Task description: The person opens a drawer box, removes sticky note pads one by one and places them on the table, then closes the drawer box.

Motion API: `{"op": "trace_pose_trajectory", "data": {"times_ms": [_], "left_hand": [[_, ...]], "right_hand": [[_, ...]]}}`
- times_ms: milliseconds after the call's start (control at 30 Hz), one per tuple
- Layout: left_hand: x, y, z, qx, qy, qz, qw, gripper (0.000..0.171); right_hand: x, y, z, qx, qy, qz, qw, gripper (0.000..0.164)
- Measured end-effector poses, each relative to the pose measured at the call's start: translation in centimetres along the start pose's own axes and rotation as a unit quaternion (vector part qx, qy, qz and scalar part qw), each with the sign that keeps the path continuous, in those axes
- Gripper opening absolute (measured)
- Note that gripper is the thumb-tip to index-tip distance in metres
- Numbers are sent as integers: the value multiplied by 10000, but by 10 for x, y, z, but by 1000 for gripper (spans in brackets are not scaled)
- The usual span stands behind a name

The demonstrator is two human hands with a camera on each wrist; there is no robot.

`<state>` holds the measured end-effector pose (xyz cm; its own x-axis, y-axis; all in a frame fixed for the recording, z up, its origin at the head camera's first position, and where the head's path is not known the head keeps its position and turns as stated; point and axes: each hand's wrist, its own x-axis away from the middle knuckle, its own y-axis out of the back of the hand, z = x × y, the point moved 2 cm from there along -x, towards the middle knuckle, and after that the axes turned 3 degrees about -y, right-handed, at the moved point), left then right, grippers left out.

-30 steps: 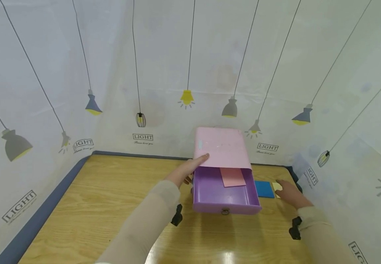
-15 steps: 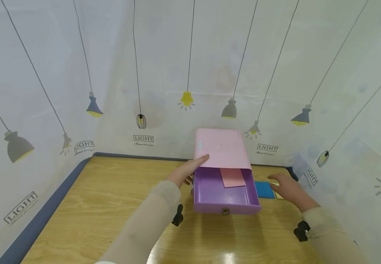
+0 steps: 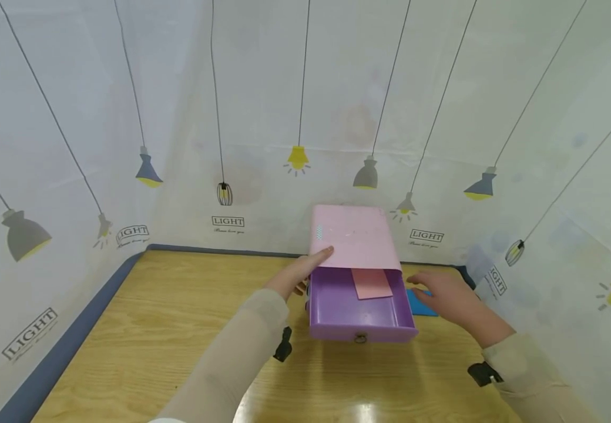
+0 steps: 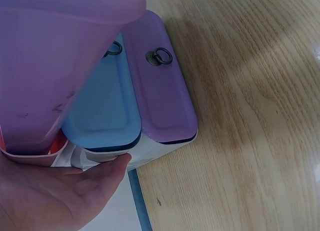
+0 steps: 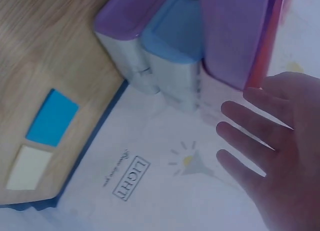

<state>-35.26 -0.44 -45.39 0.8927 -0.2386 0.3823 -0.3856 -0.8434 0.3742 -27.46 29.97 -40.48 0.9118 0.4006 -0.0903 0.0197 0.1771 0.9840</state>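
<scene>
A pink-topped drawer cabinet stands against the back wall, its purple top drawer pulled out. Inside the drawer lies a pink sticky-note pad, partly under the cabinet top. My left hand rests on the cabinet's left edge, thumb on top and fingers down the side. To the right of the drawer my right hand hovers, holding nothing; its fingers are spread in the right wrist view. A blue sticky-note pad lies on the table, partly behind that hand. Beside it is a pale yellow pad, hidden in the head view.
Below the pulled-out drawer are a blue drawer and a purple lower drawer, both pushed in, with ring pulls. The wooden table ends at walls covered with lamp-print sheeting.
My right hand has lifted off the yellow pad and moved left and closer to the drawer, passing above the blue pad. The left hand and the drawer stay as they were.
</scene>
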Motion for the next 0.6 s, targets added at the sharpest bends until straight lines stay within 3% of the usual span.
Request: {"op": "trace_pose_trajectory", "data": {"times_ms": [267, 367, 600], "left_hand": [[1, 3, 0, 74, 41, -25, 10000, 106], [2, 4, 1, 109, 50, -7, 9999, 106], [4, 2, 2, 165, 10, 69, 9998, 103]], "right_hand": [[-7, 9, 34, 573, 1200, -448, 9901, 18], [-14, 4, 43, 668, 1475, -205, 9866, 17], [-25, -12, 58, 1152, 1581, 379, 9800, 21]]}}
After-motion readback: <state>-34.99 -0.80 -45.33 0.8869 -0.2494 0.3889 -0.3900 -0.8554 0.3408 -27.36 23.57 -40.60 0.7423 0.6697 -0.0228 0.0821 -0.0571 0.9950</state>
